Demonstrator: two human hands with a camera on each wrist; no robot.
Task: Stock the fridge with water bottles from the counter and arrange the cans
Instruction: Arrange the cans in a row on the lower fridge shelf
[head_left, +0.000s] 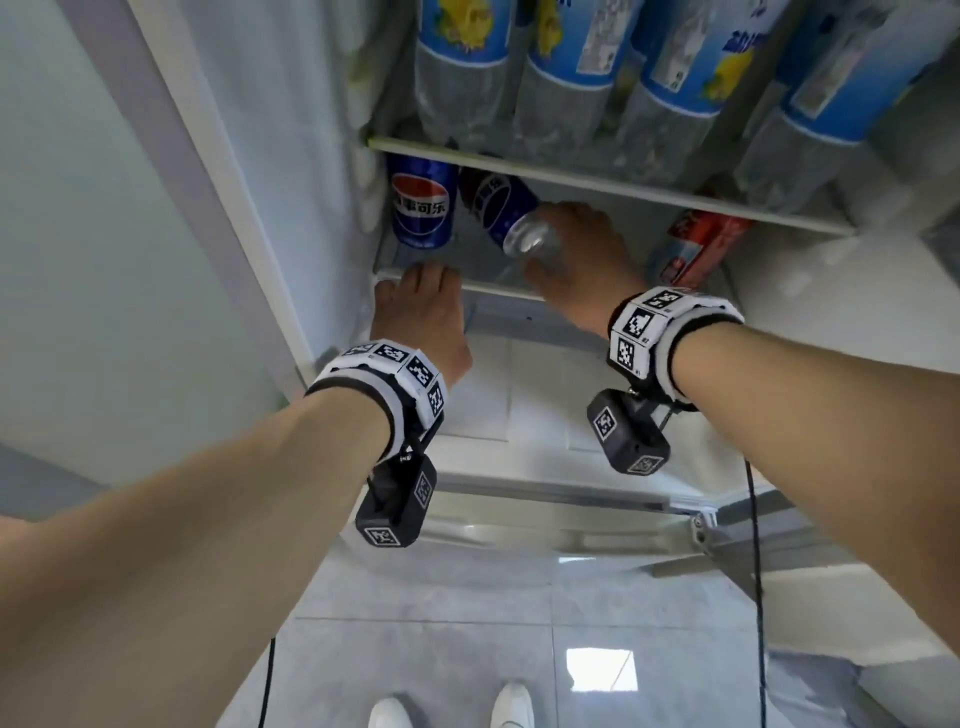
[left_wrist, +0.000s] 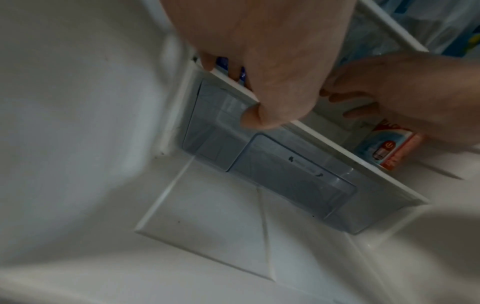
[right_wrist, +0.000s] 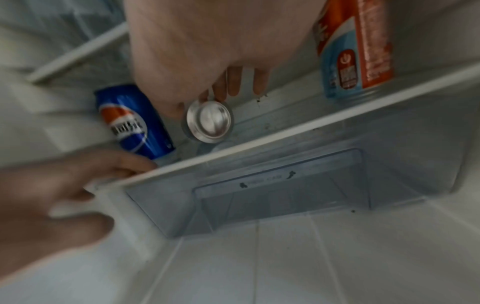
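A tilted blue aluminium cola can (head_left: 501, 213) is gripped by the right hand (head_left: 582, 260), fingers curled round it (base towards the wrist); the shelf's white front rim (head_left: 498, 290) is held by the left hand (head_left: 421, 322).

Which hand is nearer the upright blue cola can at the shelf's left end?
Left. The left hand grips the shelf edge just below the upright blue can; the right hand holds the tilted blue can beside it.

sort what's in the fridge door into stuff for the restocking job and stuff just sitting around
Job:
tilted can, gripped by right hand
upright blue can
red can
water bottles
shelf, held by left hand

Just there:
clear bin
floor tiles
white shoes
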